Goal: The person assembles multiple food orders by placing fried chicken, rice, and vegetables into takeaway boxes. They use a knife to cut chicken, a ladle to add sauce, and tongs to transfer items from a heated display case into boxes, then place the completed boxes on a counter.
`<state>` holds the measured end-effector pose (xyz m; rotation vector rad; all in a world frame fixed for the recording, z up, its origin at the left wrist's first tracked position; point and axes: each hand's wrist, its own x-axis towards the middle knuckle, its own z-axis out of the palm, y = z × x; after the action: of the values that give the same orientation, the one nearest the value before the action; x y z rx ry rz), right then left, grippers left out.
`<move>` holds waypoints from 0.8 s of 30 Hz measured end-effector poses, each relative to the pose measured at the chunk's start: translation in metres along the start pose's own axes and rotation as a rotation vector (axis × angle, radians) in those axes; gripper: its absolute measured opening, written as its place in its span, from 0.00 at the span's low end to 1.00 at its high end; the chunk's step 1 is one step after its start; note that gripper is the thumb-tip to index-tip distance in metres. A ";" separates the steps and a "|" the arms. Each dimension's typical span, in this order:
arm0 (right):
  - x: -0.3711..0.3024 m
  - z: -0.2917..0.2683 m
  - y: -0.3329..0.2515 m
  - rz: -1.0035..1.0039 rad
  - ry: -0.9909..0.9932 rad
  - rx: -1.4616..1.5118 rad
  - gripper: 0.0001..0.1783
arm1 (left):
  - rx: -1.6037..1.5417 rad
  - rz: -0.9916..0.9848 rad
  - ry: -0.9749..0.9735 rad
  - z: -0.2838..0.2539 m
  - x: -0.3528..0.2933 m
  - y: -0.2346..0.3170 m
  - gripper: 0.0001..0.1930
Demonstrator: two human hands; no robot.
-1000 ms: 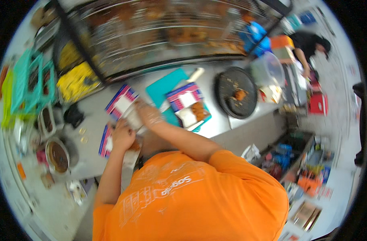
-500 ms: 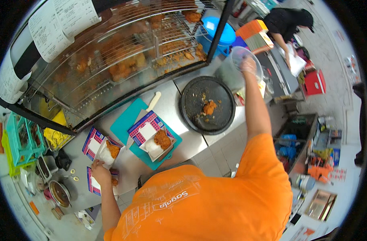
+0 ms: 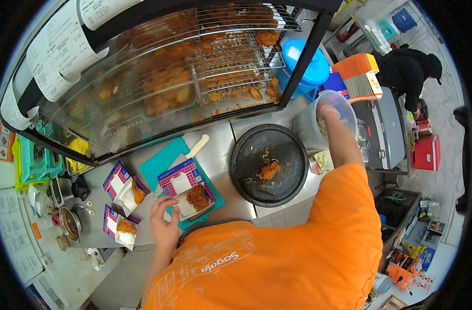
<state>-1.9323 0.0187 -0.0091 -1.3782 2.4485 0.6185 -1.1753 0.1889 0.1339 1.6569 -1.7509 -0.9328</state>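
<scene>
My right hand reaches down into a tall clear plastic container; its fingers and the contents below them are mostly hidden. My left hand is open, fingers apart, beside a printed takeaway box holding fried chicken on white paper. That box rests on a teal cutting board, partly over a knife with a pale handle. Two more open boxes with chicken, an upper one and a lower one, stand to the left. A round black stone mortar holds a chicken piece and crumbs.
A glass display cabinet with fried chicken runs along the counter's far side. Beyond the container stand a blue lidded bucket and an orange stack of folded card. Scissors and a metal bowl sit at left. A person in black bends at the upper right.
My left hand has left the lower-left box and moved right, up to the box on the board. My right hand has gone deeper into the container. The view has shifted.
</scene>
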 end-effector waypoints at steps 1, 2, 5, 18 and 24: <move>-0.003 -0.011 0.008 -0.033 0.003 0.019 0.21 | -0.023 0.004 -0.036 0.009 0.001 0.005 0.09; -0.007 -0.022 0.018 -0.047 0.023 0.031 0.20 | -0.048 0.004 -0.077 0.015 0.002 0.007 0.09; -0.054 -0.060 0.051 -0.020 0.289 0.318 0.19 | -0.139 0.010 -0.136 0.027 0.007 0.010 0.08; -0.426 -0.027 -0.289 -0.586 -0.563 1.515 0.08 | -0.614 -0.380 -0.511 0.052 0.013 0.004 0.20; -0.395 0.016 -0.363 -0.434 -0.384 1.485 0.14 | -0.708 -0.679 -0.154 -0.009 -0.013 -0.049 0.16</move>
<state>-1.4182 0.1541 0.0599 -0.8634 1.4313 -0.8290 -1.1366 0.2012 0.1018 1.6949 -0.7318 -1.7649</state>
